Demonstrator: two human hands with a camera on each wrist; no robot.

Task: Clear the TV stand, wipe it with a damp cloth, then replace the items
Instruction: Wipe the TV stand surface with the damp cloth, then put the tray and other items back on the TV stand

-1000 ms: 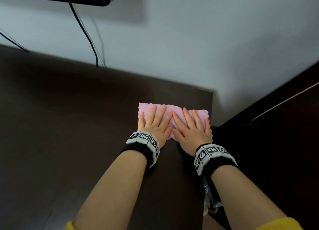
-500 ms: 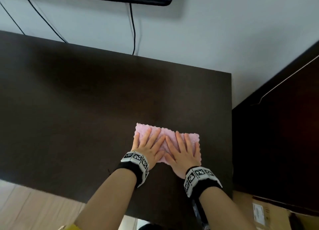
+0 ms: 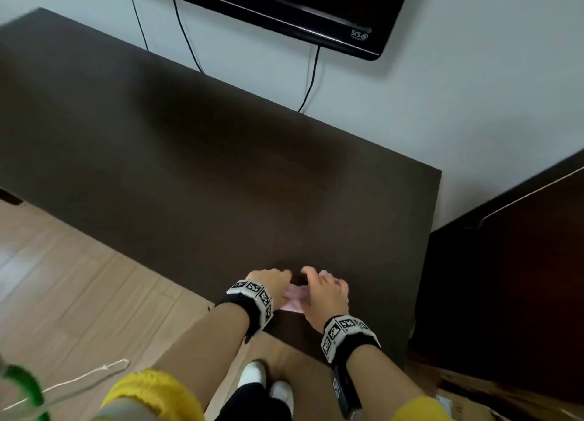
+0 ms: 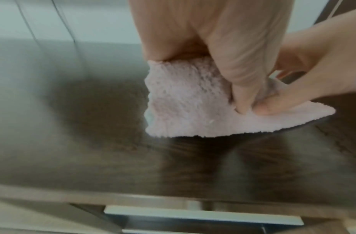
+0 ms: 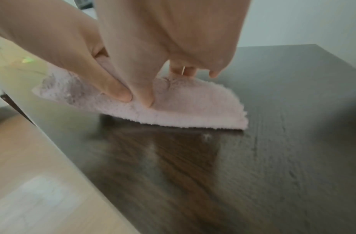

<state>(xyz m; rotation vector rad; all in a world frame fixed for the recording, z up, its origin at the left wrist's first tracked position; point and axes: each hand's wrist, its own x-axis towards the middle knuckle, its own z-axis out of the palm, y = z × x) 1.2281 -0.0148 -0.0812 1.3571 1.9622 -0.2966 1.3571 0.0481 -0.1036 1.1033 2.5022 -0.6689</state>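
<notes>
Since the earlier frame, my hands no longer lie flat on the cloth: both now bunch it up, and they sit nearer the front edge of the bench.

At the far left of the head view I see the wooden floor [image 3: 79,294] and a white cord [image 3: 85,376] lying on it, with something green [image 3: 25,389], blurred, in the lower-left corner. Across the middle of the frame runs the dark bench [image 3: 205,174], which is the TV stand, its bare top against the wall. Black cables [image 3: 186,38] hang down the wall behind it.

Lower centre, my left hand [image 3: 268,280] grips the left part of the pink cloth [image 3: 295,295], fingers [image 4: 247,88] curled round it with the thumb pressing into the fabric. Just right of it, my right hand [image 3: 325,294] pinches the same cloth, thumb beside my left thumb. From the wrist views the cloth is lifted into a ridge, its lower edge touching the bench top near the front edge.

At the upper right hangs the TV [image 3: 300,6], mounted on the wall. At the far right stands a dark cabinet [image 3: 512,278], just beside the bench.
</notes>
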